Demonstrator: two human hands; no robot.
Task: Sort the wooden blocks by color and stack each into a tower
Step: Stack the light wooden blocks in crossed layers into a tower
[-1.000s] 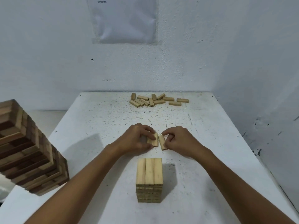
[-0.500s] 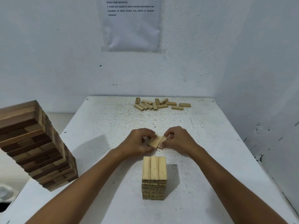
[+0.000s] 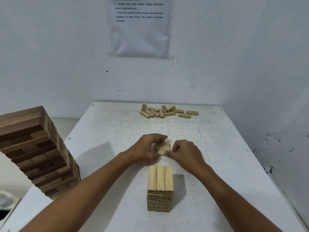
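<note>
A short tower of light wooden blocks (image 3: 160,188) stands near the table's front, three blocks across its top. Just behind it, my left hand (image 3: 147,148) and my right hand (image 3: 185,153) together hold a small bundle of light blocks (image 3: 163,147) side by side, fingers curled round its two ends. Whether the bundle touches the table is hidden. Several loose light blocks (image 3: 167,111) lie scattered at the far edge. A tall tower of mixed dark and light brown blocks (image 3: 36,151) stands at the left.
The white speckled table (image 3: 103,131) ends at a wall behind and on the right. A printed paper sheet (image 3: 139,27) hangs on the back wall. The tall tower stands at the table's left edge, beside my left forearm.
The blocks between my hands have turned from lengthwise to crosswise and been pressed together into one bundle. The camera has tilted up a little.
</note>
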